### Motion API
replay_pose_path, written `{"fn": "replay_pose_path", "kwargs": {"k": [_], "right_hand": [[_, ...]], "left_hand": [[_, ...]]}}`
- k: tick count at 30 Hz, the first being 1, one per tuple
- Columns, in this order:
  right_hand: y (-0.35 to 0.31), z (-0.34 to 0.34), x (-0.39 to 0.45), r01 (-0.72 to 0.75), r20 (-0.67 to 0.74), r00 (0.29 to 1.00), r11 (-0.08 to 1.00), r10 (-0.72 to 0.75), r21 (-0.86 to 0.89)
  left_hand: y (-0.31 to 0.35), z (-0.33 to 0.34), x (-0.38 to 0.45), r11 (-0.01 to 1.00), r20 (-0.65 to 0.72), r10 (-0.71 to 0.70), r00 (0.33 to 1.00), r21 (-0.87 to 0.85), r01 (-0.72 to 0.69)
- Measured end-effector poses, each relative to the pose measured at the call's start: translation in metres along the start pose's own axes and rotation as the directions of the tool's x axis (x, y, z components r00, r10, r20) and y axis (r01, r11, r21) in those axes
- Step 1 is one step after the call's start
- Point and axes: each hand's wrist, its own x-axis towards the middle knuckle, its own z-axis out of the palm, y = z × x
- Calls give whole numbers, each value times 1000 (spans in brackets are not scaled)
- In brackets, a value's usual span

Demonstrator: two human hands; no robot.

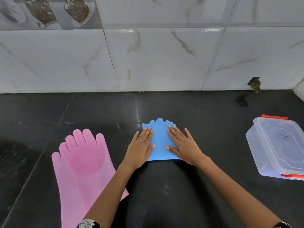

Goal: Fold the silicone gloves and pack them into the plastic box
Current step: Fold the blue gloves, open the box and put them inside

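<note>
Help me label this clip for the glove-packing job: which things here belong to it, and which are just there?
Part of the job:
- blue glove, folded, pressed flat under left hand and right hand
- pink glove, lying unfolded on the left
- plastic box, lid on, on the right

Just there:
- black counter
- tiled wall

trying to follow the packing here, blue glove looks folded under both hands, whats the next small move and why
Probably lift the folded blue glove toward the plastic box on the right. Left hand and right hand press it flat; the box's lid looks closed, so it likely needs opening first.
</note>
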Motion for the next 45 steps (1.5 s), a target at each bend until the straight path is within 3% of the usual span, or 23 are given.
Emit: {"fn": "replay_pose_path", "kwargs": {"k": [7,11,18,22,24,27,30,35,40,45], "right_hand": [[-18,-20,-17,-106,-123,985,989,118,102],[-19,-35,-41,-220,-257,926,949,276,225],[15,-67,-109,-491,-463,621,774,632,399],[58,-79,-157,-643,-465,443,633,766,431],[80,-80,-179,-718,-420,416,575,806,392],[107,-76,-204,-796,-326,441,532,836,288],[119,-69,-213,-783,-289,516,581,806,222],[139,-69,-216,-699,-249,662,702,707,135],[155,-72,-215,-518,-226,813,844,537,141],[162,-70,-210,-216,-246,931,951,268,219]], "left_hand": [[18,-18,-3,1000,-100,-18,995,-18,16],[37,-32,1,996,-156,43,987,-70,-54],[119,-49,38,920,-225,347,910,-105,-377],[190,-43,66,848,-216,501,838,-71,-526],[225,-36,81,815,-165,566,808,-38,-578],[268,-23,102,772,-53,636,770,26,-636],[288,-12,120,744,41,660,750,108,-660],[296,-8,125,790,15,611,792,56,-611],[288,-11,103,864,-43,503,863,40,-502],[273,-15,63,931,-75,352,933,-75,-357]]}}
